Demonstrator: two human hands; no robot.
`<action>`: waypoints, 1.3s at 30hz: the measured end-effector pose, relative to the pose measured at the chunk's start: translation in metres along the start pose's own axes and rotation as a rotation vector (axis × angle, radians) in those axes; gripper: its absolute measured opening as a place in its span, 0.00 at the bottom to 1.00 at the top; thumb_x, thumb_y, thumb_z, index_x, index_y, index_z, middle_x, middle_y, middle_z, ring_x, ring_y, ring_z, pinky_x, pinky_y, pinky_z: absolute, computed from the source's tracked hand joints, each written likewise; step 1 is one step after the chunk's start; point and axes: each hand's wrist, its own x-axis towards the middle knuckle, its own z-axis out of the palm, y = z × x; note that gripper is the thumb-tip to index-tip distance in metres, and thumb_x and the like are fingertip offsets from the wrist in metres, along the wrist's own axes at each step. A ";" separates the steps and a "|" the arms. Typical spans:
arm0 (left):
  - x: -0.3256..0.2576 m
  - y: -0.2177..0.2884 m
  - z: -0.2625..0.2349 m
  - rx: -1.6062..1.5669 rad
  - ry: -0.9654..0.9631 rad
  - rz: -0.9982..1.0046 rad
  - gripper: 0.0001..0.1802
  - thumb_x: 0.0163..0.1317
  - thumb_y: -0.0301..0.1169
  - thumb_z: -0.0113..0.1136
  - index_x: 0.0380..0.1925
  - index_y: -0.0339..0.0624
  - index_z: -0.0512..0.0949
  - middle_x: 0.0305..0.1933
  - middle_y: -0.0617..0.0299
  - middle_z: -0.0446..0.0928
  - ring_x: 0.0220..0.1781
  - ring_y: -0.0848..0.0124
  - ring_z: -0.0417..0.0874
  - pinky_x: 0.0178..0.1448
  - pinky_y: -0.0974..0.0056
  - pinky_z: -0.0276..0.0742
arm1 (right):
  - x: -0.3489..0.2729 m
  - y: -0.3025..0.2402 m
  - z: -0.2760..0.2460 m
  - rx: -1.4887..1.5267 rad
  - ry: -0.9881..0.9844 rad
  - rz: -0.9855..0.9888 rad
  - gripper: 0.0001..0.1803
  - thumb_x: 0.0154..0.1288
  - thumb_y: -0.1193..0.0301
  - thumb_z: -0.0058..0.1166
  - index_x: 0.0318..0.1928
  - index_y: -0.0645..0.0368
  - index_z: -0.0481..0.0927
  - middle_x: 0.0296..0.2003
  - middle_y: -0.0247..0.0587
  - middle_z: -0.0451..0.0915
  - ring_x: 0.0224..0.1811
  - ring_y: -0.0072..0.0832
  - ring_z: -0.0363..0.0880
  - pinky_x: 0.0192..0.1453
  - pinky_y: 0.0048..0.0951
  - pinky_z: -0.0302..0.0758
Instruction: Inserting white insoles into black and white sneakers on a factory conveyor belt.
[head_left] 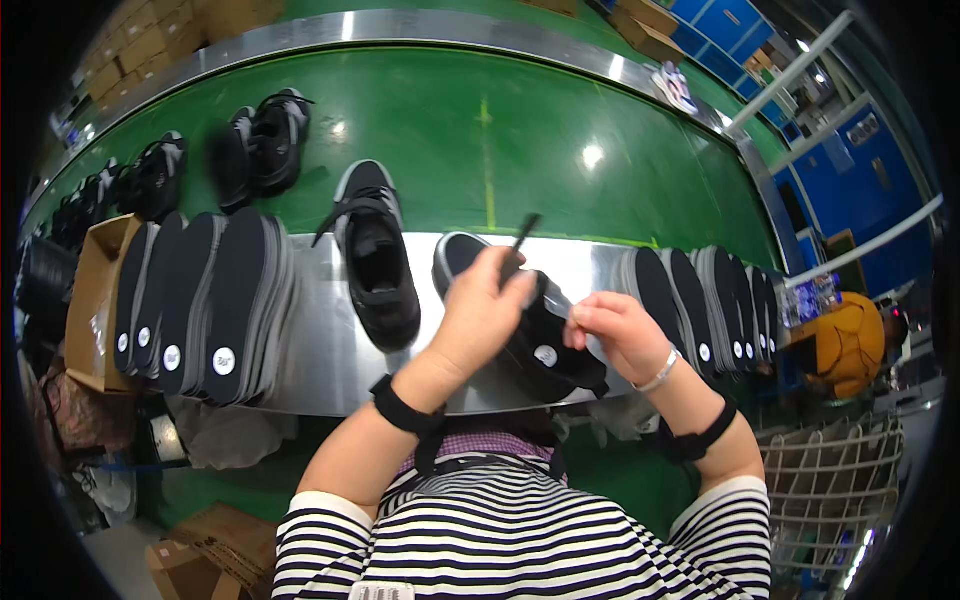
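In front of me a black shoe (557, 347) with a white toe edge lies on the metal ledge, a pale round sticker showing inside its heel. Over its front, my left hand (478, 312) is closed, with a blurred black strip (526, 234), like a lace, sticking up from its fingers. My right hand (618, 330) pinches a small, thin, clear piece (556, 300) above the shoe's opening. To the left rests the other black shoe (376, 260), its laces tied and its toe pointing away. My left hand hides part of the nearer shoe's laces.
Stacks of black-and-grey insoles (240, 300) stand on the left, beside an open cardboard box (98, 300). More insoles (690, 300) line the right. Beyond the ledge runs a green belt (420, 110) carrying more black shoes (278, 140). A white-and-purple shoe (675, 88) sits at the far right.
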 end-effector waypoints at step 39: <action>-0.123 0.109 -0.118 -0.801 -0.298 0.725 0.13 0.54 0.33 0.52 0.15 0.38 0.73 0.19 0.52 0.71 0.24 0.57 0.72 0.28 0.59 0.72 | 0.082 -0.017 0.041 -1.455 -0.585 0.376 0.24 0.52 0.60 0.45 0.37 0.73 0.72 0.35 0.58 0.76 0.39 0.44 0.75 0.44 0.36 0.70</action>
